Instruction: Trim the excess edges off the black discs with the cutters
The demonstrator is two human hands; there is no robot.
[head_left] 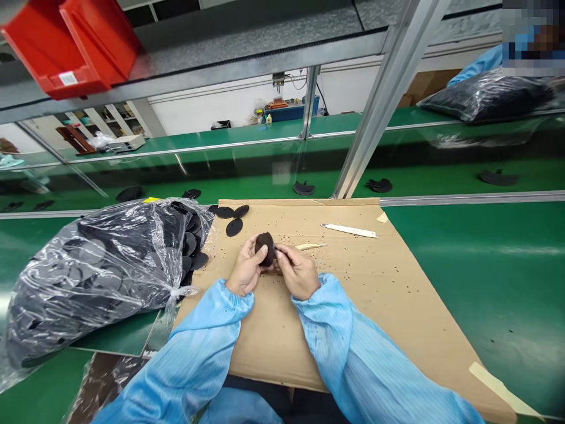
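The curled left hand (pixel 244 270) grips an upright black disc (pixel 265 248); just right of it, the right hand (pixel 300 274) pinches, its hold unclear.

the right half of the brown cardboard sheet (pixel 379 306) is open at surface level, with tiny black crumbs scattered over it. the flat white blade-like tool (pixel 351 230) lies across its far part. the bulging clear plastic bag of black discs (pixel 95 277) blocks the left side; the slanted silver metal post (pixel 388 100) stands beyond the far edge.
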